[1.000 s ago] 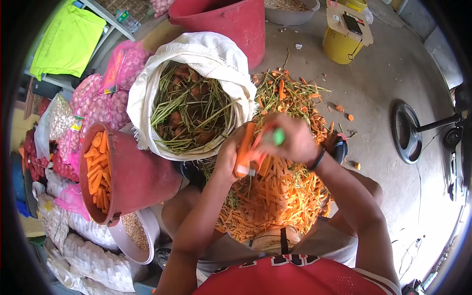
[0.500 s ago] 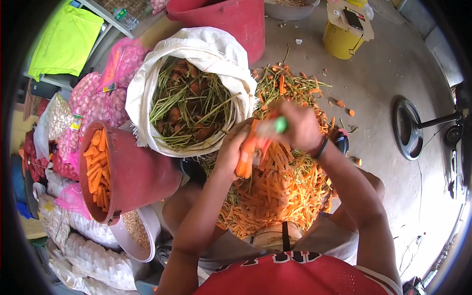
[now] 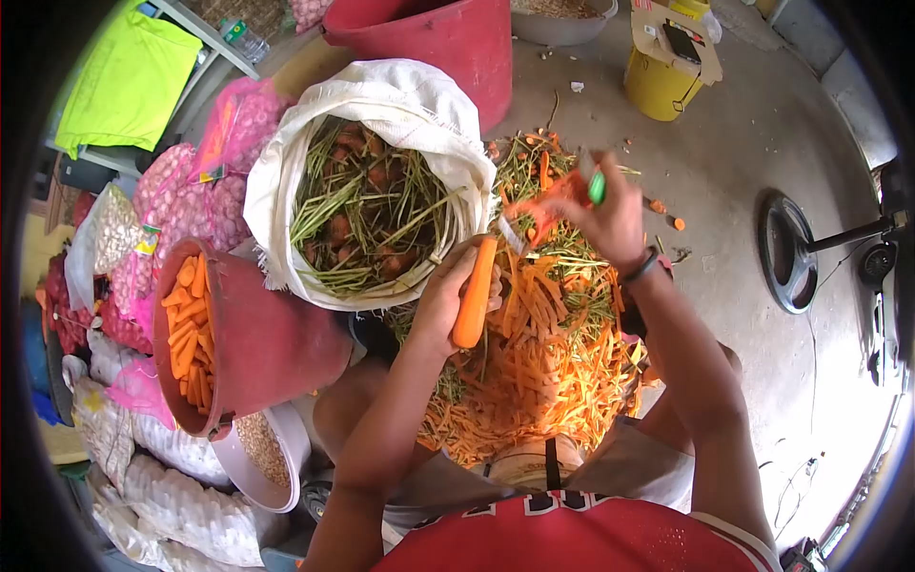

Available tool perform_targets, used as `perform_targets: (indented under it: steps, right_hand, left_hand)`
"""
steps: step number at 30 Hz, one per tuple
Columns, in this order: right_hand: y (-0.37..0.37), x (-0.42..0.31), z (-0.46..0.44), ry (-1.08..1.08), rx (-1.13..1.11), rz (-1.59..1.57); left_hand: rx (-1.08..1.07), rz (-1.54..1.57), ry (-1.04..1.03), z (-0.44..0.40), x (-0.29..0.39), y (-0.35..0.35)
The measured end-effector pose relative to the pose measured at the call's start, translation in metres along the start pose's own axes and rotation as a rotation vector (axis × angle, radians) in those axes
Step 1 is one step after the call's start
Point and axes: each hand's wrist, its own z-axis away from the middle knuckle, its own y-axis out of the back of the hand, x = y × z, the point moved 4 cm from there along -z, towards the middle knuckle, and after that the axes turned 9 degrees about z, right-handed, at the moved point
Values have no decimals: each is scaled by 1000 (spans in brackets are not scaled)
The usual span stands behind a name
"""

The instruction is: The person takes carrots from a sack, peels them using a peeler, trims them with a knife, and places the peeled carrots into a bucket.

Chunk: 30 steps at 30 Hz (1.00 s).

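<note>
My left hand [image 3: 444, 297] is closed around a peeled carrot [image 3: 474, 300], which stands nearly upright with its thick end toward me. To the right and a little above it, my right hand [image 3: 612, 221] grips a red-orange peeler [image 3: 553, 208] whose metal blade end points at the carrot, apart from it. A small green-handled tool [image 3: 597, 188] with a short metal part is also in that hand; its kind is unclear. Below both hands spreads a pile of carrot peelings [image 3: 534, 367] mixed with green stems.
At the left, a red bucket [image 3: 276, 343] holds peeled carrots. Behind it, a white sack [image 3: 410, 100] contains unpeeled carrots and stems. Pink net bags [image 3: 181, 195] of garlic, a pale basin [image 3: 295, 448], another red tub [image 3: 429, 48] and a yellow bucket [image 3: 658, 81] stand around.
My right hand has moved up and right, taking the peeler off the carrot. My left hand keeps the carrot at almost the same spot, now more fully visible.
</note>
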Motion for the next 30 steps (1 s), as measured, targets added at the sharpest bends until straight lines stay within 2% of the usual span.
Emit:
perform_targets:
  steps: [1,3,5,7,9,11,13,15,16,18,19,21,23,24,25,27,28,30]
  right_hand:
    - [-6,-12,10,53,-56,-140]
    - [-16,-60,30,355,-154,-206]
    - [-18,-60,34,414,-192,-79]
    - [-13,-21,12,301,0,5]
    - [-5,11,-3,-23,22,165]
    - [-11,7,6,-76,-50,-98]
    - [-20,-43,28,263,-123,-181]
    - [-21,-64,36,473,-258,-32]
    - [-21,-52,32,385,-177,-32]
    - [-15,-9,9,218,-7,29]
    - [-12,9,1,47,0,126]
    - [-11,28,-3,-219,-57,91]
    - [-29,40,8,-291,-152,36]
    - [-34,39,14,-328,-204,8]
    - [-40,38,19,-337,-302,-2]
    - [-52,31,29,-341,-501,-21]
    - [-58,26,34,-296,-660,83]
    - [-64,18,46,-157,-583,107]
  left_hand:
    - [65,-30,-32,-2,3,-2]
    - [209,-85,-96,-4,4,-8]
    - [202,-129,-78,0,1,-15]
    - [136,-152,-37,3,-6,-16]
    - [99,-177,-13,2,-6,-11]
    - [100,-124,-35,1,-1,-16]
    - [220,-156,-85,0,4,-19]
    - [332,-173,-103,-2,1,-17]
    - [130,-162,-4,-3,-3,-9]
    - [151,-231,39,-3,-9,4]
    - [157,-266,54,-3,-9,3]
    - [151,-255,20,-4,-1,-5]
    - [155,-238,-13,-2,8,-16]
    - [266,-248,-53,0,13,-20]
    - [202,-156,-113,-6,15,-14]
    - [226,-85,-181,-7,17,-19]
    - [200,-95,-218,-9,16,-18]
    - [141,-57,-265,-14,14,-23]
